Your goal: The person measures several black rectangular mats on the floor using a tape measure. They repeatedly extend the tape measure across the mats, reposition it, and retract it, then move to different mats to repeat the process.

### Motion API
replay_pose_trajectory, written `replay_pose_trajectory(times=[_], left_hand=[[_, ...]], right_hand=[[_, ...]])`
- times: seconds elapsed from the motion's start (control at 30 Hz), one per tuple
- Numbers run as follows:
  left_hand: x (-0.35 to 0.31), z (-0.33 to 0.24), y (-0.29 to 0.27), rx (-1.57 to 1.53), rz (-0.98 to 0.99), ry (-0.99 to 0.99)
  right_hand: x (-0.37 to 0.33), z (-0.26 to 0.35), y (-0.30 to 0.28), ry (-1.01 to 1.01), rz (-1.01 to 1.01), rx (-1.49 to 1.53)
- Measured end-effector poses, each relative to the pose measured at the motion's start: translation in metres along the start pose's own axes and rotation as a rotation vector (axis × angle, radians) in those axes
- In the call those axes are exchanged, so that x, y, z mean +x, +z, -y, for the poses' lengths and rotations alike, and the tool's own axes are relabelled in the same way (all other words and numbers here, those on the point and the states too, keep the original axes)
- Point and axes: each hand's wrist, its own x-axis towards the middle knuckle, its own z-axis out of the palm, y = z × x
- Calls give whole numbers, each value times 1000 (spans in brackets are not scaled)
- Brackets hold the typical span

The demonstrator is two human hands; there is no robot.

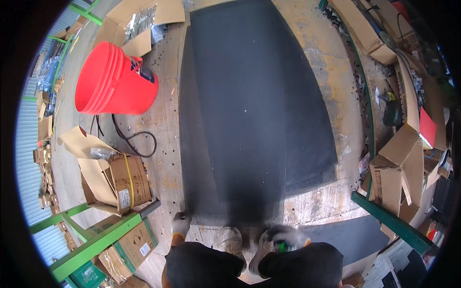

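A large black sheet of matting (249,105) lies flat on the floor ahead of me, looking like overlapping layers. At its near left corner is my left hand (181,224), in a whitish glove with a yellow cuff. Its fingers are curled closed around the mat's corner. My right hand (294,236), also gloved, is low near my right shoe and smeared by motion. Just below it shows a small green object (282,247), whose kind and hold I cannot make out. Another black mat piece (350,237) lies to the right, beyond my right knee.
A red bucket (129,89) lies on its side at left, near a black cable (137,146). Open cardboard boxes (129,177) stand left. A green metal rail (96,242) runs near left, and a dark green bar (394,223) at right, beside more cartons (398,168).
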Motion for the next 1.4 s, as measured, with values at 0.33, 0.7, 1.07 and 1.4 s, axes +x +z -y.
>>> replay_pose_trajectory(times=[0.33,0.7,1.07,1.4], left_hand=[[-73,-206,-13,-141,628,865],[-124,-240,18,-65,1245,622],[-118,-219,22,-186,1098,703],[-22,-29,-42,-1012,44,-364]], right_hand=[[31,3,37,96,109,246],[67,65,21,-42,15,-308],[77,52,34,-55,-64,-152],[31,35,-50,384,-32,-204]])
